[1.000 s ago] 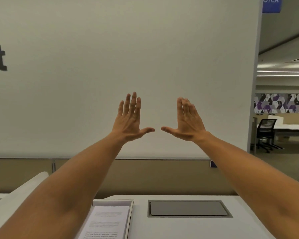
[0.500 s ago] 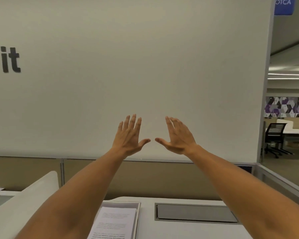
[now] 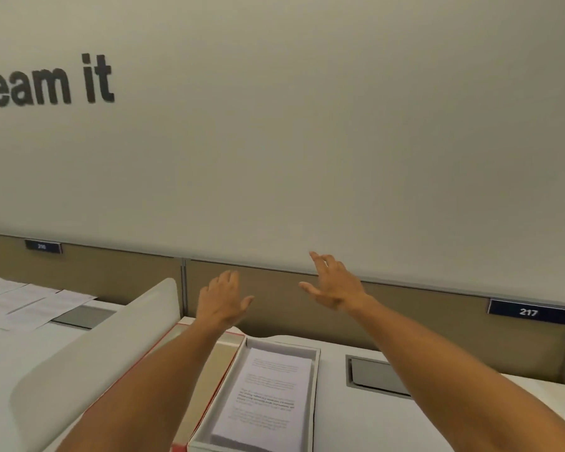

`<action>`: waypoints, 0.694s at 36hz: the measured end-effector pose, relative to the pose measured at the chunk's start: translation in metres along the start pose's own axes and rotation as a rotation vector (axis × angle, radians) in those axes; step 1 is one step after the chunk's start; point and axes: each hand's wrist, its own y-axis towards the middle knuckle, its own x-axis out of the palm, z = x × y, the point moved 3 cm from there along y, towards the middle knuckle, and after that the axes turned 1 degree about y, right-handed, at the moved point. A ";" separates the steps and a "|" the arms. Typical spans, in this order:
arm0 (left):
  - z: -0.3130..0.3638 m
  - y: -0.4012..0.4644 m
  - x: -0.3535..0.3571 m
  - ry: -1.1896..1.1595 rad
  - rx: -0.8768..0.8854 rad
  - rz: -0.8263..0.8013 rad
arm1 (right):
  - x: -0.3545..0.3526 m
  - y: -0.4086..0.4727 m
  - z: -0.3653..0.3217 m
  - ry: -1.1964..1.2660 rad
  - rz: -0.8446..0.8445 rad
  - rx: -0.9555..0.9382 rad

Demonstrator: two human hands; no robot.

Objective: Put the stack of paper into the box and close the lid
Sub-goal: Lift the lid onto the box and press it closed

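A white box (image 3: 314, 386) lies open on the desk at the bottom centre. A stack of printed paper (image 3: 268, 396) rests inside it. The box's lid (image 3: 216, 363), red-edged with a tan inner face, lies open to the left, partly hidden under my left forearm. My left hand (image 3: 222, 300) hovers above the far end of the lid, fingers apart, holding nothing. My right hand (image 3: 335, 285) is raised beyond the box, fingers spread and empty. Both hands are in the air, apart from the box.
A white curved divider (image 3: 88, 360) stands left of the box. Loose papers (image 3: 20, 301) lie on the neighbouring desk. A grey cable hatch (image 3: 375, 376) sits right of the box. A tan partition (image 3: 437, 324) with a "217" plate (image 3: 529, 312) backs the white desk (image 3: 356, 419).
Both hands have dropped lower and drifted apart, fingers loosening. The view has tilted down and left, showing more of the box, its lid and the paper.
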 end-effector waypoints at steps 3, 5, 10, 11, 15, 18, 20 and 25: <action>-0.036 -0.017 0.016 -0.025 -0.096 -0.038 | 0.027 0.004 -0.016 0.051 -0.049 -0.003; -0.060 -0.027 0.028 -0.030 -0.155 -0.065 | 0.045 0.004 -0.027 0.068 -0.078 -0.004; -0.114 -0.053 0.060 -0.091 -0.330 -0.142 | 0.089 0.004 -0.054 0.108 -0.158 -0.009; -0.125 -0.059 0.067 -0.103 -0.362 -0.151 | 0.097 0.005 -0.059 0.117 -0.174 -0.009; -0.159 -0.079 0.095 -0.081 -0.437 -0.207 | 0.131 0.005 -0.080 0.158 -0.226 0.017; -0.175 -0.091 0.109 -0.050 -0.473 -0.251 | 0.155 0.002 -0.094 0.187 -0.265 0.030; -0.185 -0.100 0.117 -0.037 -0.503 -0.261 | 0.173 -0.001 -0.104 0.189 -0.298 0.027; -0.211 -0.120 0.142 -0.025 -0.625 -0.291 | 0.220 -0.011 -0.134 0.209 -0.373 0.036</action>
